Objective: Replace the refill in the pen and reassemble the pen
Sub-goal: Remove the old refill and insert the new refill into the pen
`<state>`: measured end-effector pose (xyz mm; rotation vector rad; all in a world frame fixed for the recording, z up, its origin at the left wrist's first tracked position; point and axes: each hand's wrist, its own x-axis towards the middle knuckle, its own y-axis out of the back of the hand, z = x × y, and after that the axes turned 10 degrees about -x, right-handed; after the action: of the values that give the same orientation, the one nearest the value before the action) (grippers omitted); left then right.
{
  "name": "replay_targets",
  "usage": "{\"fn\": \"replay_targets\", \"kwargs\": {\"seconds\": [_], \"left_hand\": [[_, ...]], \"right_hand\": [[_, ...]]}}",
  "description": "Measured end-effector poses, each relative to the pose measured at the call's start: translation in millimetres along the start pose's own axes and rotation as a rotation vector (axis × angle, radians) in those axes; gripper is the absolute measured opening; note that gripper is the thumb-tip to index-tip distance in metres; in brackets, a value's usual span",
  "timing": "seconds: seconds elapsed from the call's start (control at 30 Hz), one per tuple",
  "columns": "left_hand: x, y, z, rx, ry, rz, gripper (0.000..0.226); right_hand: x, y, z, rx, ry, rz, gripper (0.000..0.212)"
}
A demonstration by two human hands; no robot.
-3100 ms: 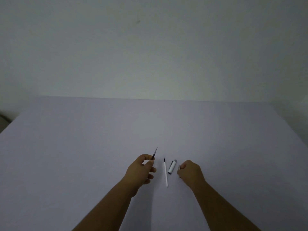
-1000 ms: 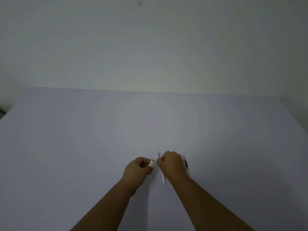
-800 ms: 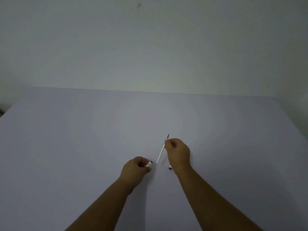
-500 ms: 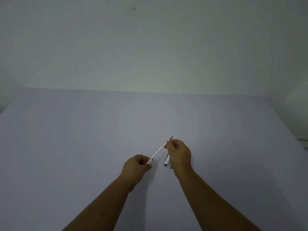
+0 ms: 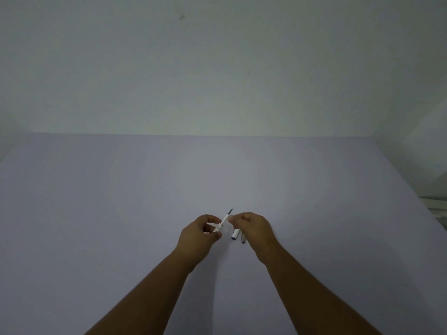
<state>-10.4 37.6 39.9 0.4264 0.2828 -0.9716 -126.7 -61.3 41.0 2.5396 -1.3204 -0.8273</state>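
Note:
My left hand (image 5: 198,234) pinches the short white pen barrel (image 5: 217,228) just above the table. A thin white refill (image 5: 226,216) sticks out of the barrel up and to the right, with its dark tip (image 5: 231,210) free. My right hand (image 5: 254,229) has its fingertips closed on the refill's right side. Below the right palm show a white pen cap (image 5: 234,235) and a thin dark-ended piece (image 5: 243,238). I cannot tell whether these two lie on the table or are tucked in that hand.
The pale lilac table (image 5: 121,201) runs back to a plain wall. Its right edge (image 5: 411,187) slants toward me, with a pale object (image 5: 437,204) beyond it.
My right hand lifted the refill off the table and brought it to the barrel in my left hand. The refill now sits deeper in the barrel, and the hands are closer together.

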Motion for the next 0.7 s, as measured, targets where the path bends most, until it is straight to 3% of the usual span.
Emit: {"fn": "replay_targets", "kwargs": {"seconds": [0.07,0.13,0.23,0.37,0.53,0.6,0.7], "left_hand": [[0.6,1.1,-0.9,-0.033,0.015,-0.019,0.020],[0.7,1.8,-2.5,-0.055,0.031,-0.024,0.021],[0.6,2.4,-5.4,-0.065,0.049,-0.020,0.021],[1.2,4.1,-8.0,-0.065,0.062,-0.018,0.020],[3.0,4.4,-8.0,-0.051,0.063,-0.021,0.020],[3.2,4.1,-6.7,-0.044,0.058,-0.025,0.019],[2.0,4.4,-4.5,-0.041,0.053,-0.035,0.019]], "right_hand": [[10.0,7.0,4.3,-0.049,-0.037,0.102,0.020],[20.5,9.7,13.9,-0.322,-0.050,0.165,0.017],[27.4,1.8,25.3,-0.668,-0.066,0.133,0.016],[31.9,-12.3,34.5,-0.823,-0.094,0.167,0.021],[29.4,-14.4,36.5,-0.755,-0.117,0.198,0.024],[27.3,-10.8,32.0,-0.571,-0.086,0.258,0.022],[22.3,-1.9,13.7,-0.103,-0.035,0.274,0.015]]}}
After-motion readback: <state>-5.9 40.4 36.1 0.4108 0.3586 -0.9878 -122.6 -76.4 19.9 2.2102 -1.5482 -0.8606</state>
